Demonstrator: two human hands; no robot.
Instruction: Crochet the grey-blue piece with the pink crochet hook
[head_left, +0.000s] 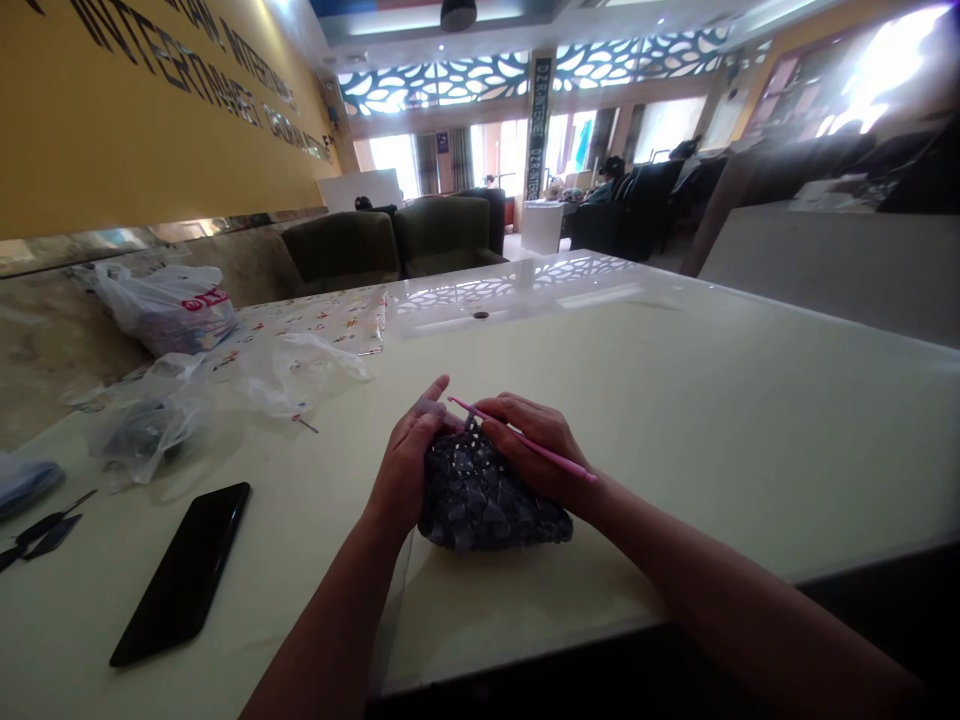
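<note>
A dark grey crocheted piece (pixel 491 500) with an openwork upper edge hangs between my hands, just above the table near its front edge. My left hand (pixel 409 455) pinches its upper left side, with the index finger raised and grey yarn (pixel 431 406) running over the fingers. In my right hand (pixel 544 440) lies a pink crochet hook (pixel 551 458), its tip pointing left at the top edge of the work. The right fingers also touch the crocheted piece there. A grey loop stands up near the hook's tip.
On the white table (pixel 675 430), a black phone (pixel 184 575) lies left, beside dark scissors (pixel 45 535). Clear plastic bags (pixel 154 425), a small pin-like item (pixel 304 424) and a full white carrier bag (pixel 169 305) are further back. Armchairs (pixel 442 235) stand beyond.
</note>
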